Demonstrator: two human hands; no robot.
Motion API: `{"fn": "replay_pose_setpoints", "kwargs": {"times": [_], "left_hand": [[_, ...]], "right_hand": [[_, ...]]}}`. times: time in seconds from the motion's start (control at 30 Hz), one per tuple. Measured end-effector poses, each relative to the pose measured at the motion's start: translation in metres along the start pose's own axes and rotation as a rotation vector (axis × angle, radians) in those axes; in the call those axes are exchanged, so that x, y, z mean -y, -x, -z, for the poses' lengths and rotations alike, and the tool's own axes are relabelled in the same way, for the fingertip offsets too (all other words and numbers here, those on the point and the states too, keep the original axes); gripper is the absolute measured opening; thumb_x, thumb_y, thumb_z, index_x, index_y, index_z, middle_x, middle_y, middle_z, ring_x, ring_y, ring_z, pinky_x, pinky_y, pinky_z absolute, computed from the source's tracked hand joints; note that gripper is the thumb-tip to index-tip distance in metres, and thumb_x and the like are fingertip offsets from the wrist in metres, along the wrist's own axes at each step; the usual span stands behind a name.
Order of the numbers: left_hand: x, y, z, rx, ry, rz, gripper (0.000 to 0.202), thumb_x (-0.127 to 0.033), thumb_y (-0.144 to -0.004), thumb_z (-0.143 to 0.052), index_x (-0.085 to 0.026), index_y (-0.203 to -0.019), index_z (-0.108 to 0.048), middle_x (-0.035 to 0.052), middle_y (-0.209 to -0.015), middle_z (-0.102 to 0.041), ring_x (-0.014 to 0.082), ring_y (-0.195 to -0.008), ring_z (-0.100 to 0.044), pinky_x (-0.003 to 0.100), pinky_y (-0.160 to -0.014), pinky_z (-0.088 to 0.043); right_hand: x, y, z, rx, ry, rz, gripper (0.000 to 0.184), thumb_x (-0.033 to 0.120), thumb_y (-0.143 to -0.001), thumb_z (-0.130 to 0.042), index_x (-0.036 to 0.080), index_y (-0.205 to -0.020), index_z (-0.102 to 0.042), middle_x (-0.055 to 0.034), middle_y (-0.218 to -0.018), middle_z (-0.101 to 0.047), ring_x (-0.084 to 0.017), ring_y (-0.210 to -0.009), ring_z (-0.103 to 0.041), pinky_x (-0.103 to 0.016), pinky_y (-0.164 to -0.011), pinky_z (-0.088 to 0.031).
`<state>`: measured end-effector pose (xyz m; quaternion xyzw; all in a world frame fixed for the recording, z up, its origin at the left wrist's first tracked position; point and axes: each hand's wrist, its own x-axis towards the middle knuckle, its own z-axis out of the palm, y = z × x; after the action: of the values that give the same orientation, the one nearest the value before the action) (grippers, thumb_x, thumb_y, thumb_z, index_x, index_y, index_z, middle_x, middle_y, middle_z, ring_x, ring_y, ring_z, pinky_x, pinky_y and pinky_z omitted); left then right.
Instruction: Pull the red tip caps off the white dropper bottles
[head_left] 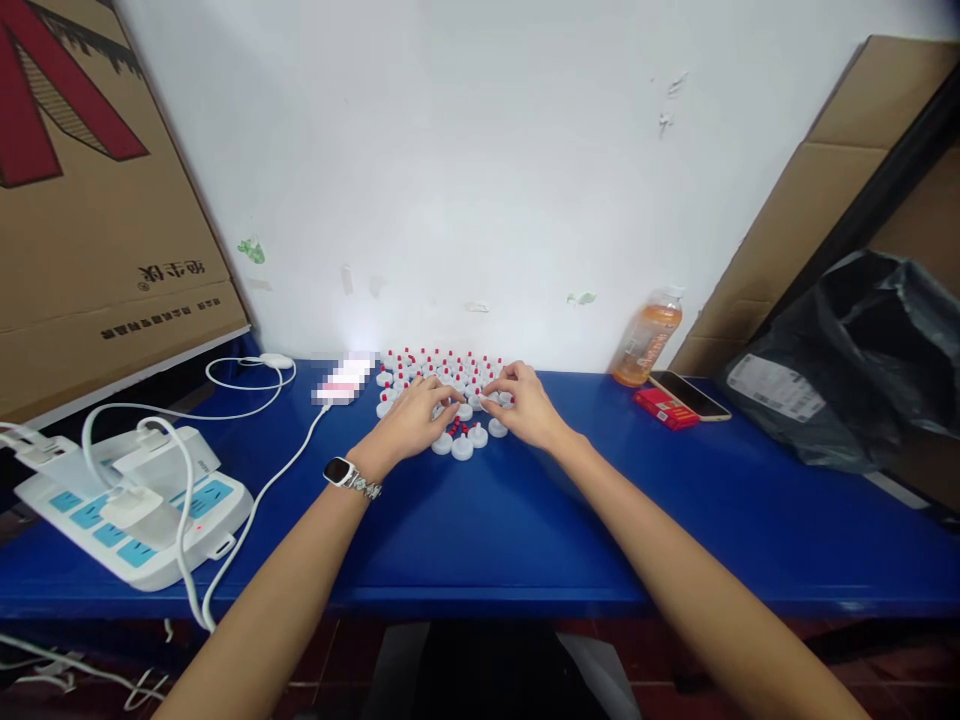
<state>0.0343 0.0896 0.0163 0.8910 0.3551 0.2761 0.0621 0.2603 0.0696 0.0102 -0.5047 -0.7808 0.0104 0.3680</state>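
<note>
Many white nozzle caps with small red tips (450,372) stand packed together on the blue table near the wall. My left hand (421,412) rests at the left front of this group, its fingers curled and drawn together. From the right, my right hand (527,405) reaches in with thumb and forefinger close together beside a white cap. Whatever either set of fingertips holds is too small to make out. Between and below the hands lie loose red tips (463,429). Several white caps without red tips, one a white nozzle cap (462,448), sit at the front.
A white power strip (142,530) with plugs and cables occupies the left side, near a blurred phone-like object (345,380). To the right are an orange drink bottle (649,338), a red box (665,409), a phone (691,396) and a dark plastic bag (847,360). Cardboard (97,220) stands left.
</note>
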Motion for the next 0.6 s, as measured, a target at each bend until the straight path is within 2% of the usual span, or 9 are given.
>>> {"fn": "replay_pose_setpoints", "kwargs": {"times": [0.17,0.33,0.6], "left_hand": [[0.006,0.000,0.002,-0.019,0.045,0.036,0.031,-0.039,-0.097,-0.044,-0.021,-0.101,-0.068,0.0065,-0.090,-0.059,0.0233,-0.092,-0.054,0.039,-0.086,-0.044],[0.006,0.001,0.002,-0.026,0.059,0.029,0.030,-0.040,-0.097,-0.045,-0.021,-0.093,-0.068,0.0065,-0.088,-0.060,0.0237,-0.090,-0.055,0.039,-0.084,-0.043],[0.002,0.001,0.001,-0.011,0.057,0.020,0.030,-0.039,-0.097,-0.044,-0.020,-0.089,-0.066,0.0064,-0.086,-0.060,0.0237,-0.090,-0.055,0.038,-0.082,-0.044]], "right_hand": [[0.007,-0.004,-0.002,0.169,0.131,-0.061,0.014,0.032,-0.086,-0.063,0.023,-0.089,-0.074,-0.0057,-0.098,-0.068,-0.024,-0.094,-0.056,-0.040,-0.086,-0.037],[0.010,-0.004,-0.002,0.169,0.196,-0.082,0.012,0.029,-0.084,-0.065,0.022,-0.087,-0.074,-0.0050,-0.094,-0.074,-0.025,-0.096,-0.058,-0.041,-0.089,-0.033],[0.015,-0.002,-0.008,0.170,0.100,-0.113,0.013,0.031,-0.083,-0.065,0.021,-0.086,-0.073,-0.0035,-0.089,-0.076,-0.021,-0.088,-0.063,-0.041,-0.090,-0.029]]}}
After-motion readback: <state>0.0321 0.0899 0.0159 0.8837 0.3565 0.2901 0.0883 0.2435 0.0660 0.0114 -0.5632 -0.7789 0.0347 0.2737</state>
